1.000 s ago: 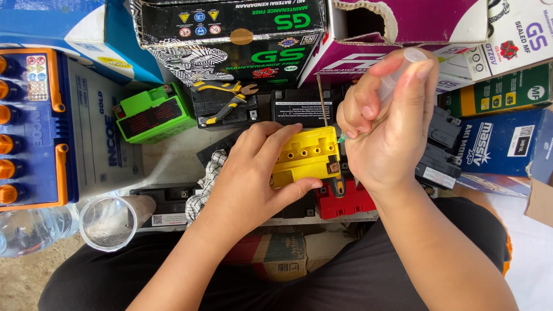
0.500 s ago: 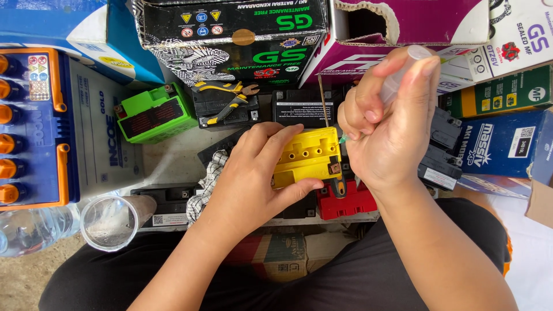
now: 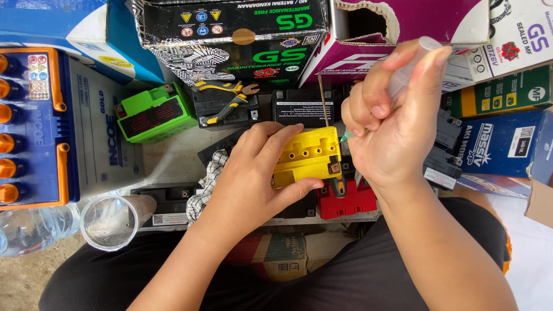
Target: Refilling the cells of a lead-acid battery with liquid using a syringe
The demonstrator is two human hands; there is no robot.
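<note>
Centrally placed: yellow battery (image 3: 305, 156), its top showing a row of small round holes, gripped by left hand (image 3: 253, 173), fingers curled over the left edge and thumb pressed along the lower side. Just to the right, right hand (image 3: 391, 124) closed around a clear syringe (image 3: 406, 78), thumb on the upper end, greenish tip pointing down toward the battery's right edge. Red battery (image 3: 348, 201) just below and right of the yellow one, partly hidden by the wrist. Checked cloth (image 3: 208, 179) tucked under the left wrist, lying on the desk (image 3: 167, 158).

Upper centre of the frame: black battery (image 3: 299, 106) behind the yellow one, a thin stick rising beside it. Left of that, yellow-handled pliers (image 3: 224, 98) resting on another dark battery. Green battery (image 3: 154, 112) further left, near a large white and blue battery with orange caps (image 3: 34, 124) filling the left edge. Lower left: clear plastic cup (image 3: 109, 222) standing just beside a clear water bottle (image 3: 31, 227). Along the top and right: stacked cartons, among them a black-and-green box (image 3: 230, 34), a torn purple box (image 3: 403, 23) and a blue box (image 3: 501, 147).
</note>
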